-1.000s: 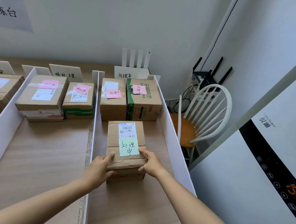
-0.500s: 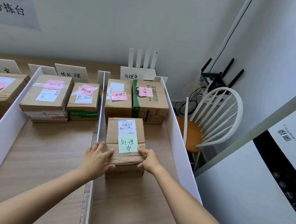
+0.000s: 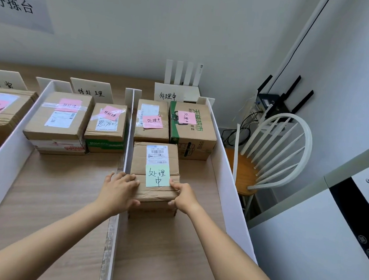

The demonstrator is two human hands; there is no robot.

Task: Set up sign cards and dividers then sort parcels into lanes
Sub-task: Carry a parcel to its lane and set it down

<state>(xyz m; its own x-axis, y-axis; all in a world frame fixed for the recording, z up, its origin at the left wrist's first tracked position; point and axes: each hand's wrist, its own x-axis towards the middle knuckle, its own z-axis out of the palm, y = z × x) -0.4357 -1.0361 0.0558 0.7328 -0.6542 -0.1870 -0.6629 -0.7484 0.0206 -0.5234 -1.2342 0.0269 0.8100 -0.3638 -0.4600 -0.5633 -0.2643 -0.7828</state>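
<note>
Cardboard parcel (image 3: pixel 138 166), green note (image 3: pixel 157 176) reading 处理中, gripped by left hand (image 3: pixel 118 192) and right hand (image 3: pixel 182 197).

White wall (image 3: pixel 143 27) w/ paper sign (image 3: pixel 18 5), white spindle chair (image 3: pixel 272 154), black router (image 3: pixel 278 102), wood tabletop (image 3: pixel 44 195)

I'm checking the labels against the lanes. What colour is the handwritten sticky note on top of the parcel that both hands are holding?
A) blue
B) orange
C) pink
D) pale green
D: the parcel, held between the left hand and the right hand, carries a pale green sticky note on its top face, below the shipping label.
</note>
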